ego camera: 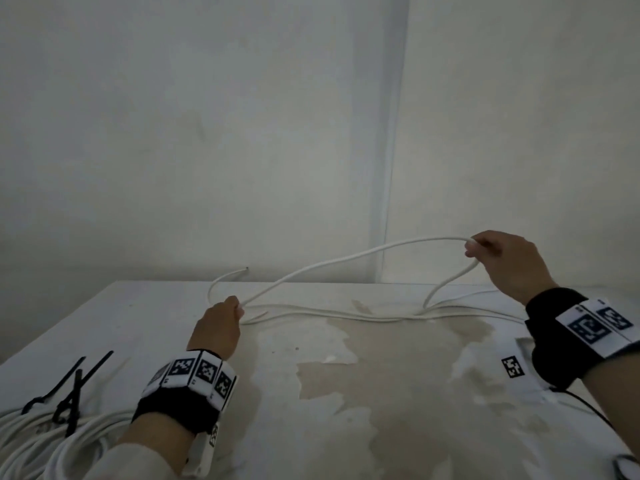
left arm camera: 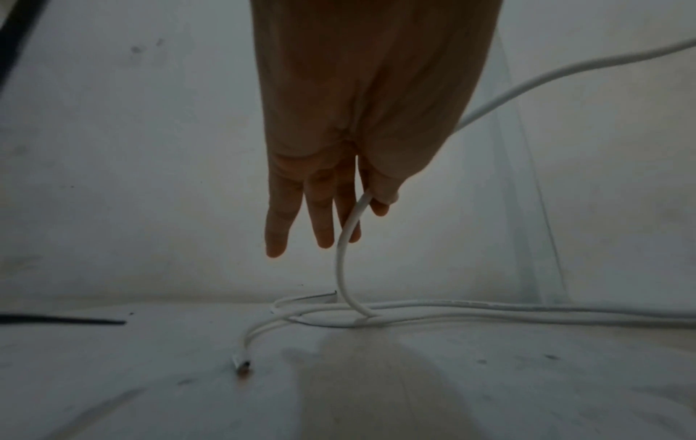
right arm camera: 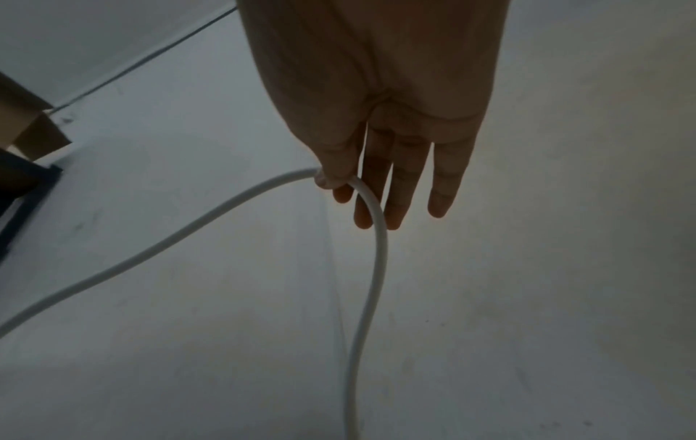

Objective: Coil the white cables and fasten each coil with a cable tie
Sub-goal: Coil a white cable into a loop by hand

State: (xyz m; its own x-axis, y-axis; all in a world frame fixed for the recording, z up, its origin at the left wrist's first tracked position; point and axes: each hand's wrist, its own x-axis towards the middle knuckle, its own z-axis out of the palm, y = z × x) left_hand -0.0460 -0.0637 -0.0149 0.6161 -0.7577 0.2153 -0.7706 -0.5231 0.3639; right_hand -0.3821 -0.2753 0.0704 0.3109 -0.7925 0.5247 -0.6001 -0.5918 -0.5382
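Note:
A long white cable arcs through the air between my two hands. My left hand pinches it low over the table at centre left; in the left wrist view the thumb and forefinger hold the cable while the other fingers hang straight. My right hand is raised at the right and pinches the cable's bend between thumb and forefinger. More runs of the cable lie on the table. One cut end curls up behind the left hand; another end lies on the table.
Black cable ties lie at the near left, across a bundle of coiled white cable. The white table has worn brown patches. A printed marker sits at the right, a thin black wire beside it. A wall stands close behind.

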